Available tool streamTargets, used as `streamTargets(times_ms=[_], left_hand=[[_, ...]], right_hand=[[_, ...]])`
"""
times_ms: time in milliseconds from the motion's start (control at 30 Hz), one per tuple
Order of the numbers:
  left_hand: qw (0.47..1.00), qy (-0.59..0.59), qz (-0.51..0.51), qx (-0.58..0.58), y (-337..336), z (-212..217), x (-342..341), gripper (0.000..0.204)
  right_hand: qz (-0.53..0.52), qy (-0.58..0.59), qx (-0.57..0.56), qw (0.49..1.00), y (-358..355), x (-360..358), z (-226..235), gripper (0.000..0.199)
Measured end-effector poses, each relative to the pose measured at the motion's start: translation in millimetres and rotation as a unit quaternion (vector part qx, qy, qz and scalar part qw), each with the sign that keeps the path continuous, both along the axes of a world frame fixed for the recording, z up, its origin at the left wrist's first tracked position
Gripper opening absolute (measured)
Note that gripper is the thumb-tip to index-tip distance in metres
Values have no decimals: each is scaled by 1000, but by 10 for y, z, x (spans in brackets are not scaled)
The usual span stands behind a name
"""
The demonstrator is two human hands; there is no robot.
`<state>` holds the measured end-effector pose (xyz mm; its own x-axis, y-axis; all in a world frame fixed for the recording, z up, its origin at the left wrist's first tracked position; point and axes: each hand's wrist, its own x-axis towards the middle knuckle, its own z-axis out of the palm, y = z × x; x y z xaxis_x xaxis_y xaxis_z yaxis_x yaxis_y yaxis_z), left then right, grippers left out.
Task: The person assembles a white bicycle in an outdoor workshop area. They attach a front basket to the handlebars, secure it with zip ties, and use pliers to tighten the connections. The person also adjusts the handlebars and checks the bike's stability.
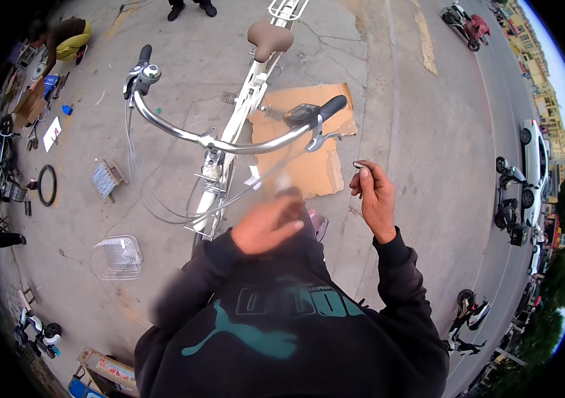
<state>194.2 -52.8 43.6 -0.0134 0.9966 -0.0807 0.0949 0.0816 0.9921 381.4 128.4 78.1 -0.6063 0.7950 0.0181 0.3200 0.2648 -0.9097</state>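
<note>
Silvery metal, a small short piece point(358, 165), sits pinched at the fingertips of your right hand point(375, 199), right of centre in the frame; it is too small to tell what it is. Its long axis runs roughly level, poking left toward the bicycle's right grip point(333, 105). Your left hand point(266, 224) hangs blurred at centre, just below the handlebar point(229, 142); you cannot tell whether it is closed or holding anything. The white bicycle frame point(246, 99) runs up to a tan saddle point(269, 38), over cardboard point(309, 169) lying flat on the pavement point(415, 132).
</note>
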Motion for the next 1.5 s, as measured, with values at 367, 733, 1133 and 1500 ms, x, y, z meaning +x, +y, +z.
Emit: streamTargets(times_ms=[367, 733, 1133, 1500], left_hand=[[977, -52, 116, -174, 773, 165, -50, 32], [834, -359, 408, -94, 2205, -80, 1119, 68], [660, -377, 645, 84, 2869, -464, 892, 50], [685, -433, 578, 95, 2700, -379, 835, 31]], right_hand=[[260, -78, -25, 962, 2440, -1635, -885, 29], [698, 55, 40, 713, 1171, -3183, -1086, 21], [755, 101, 247, 599, 803, -3531, -1173, 15], [787, 143, 289, 525, 781, -3746, -1039, 11]])
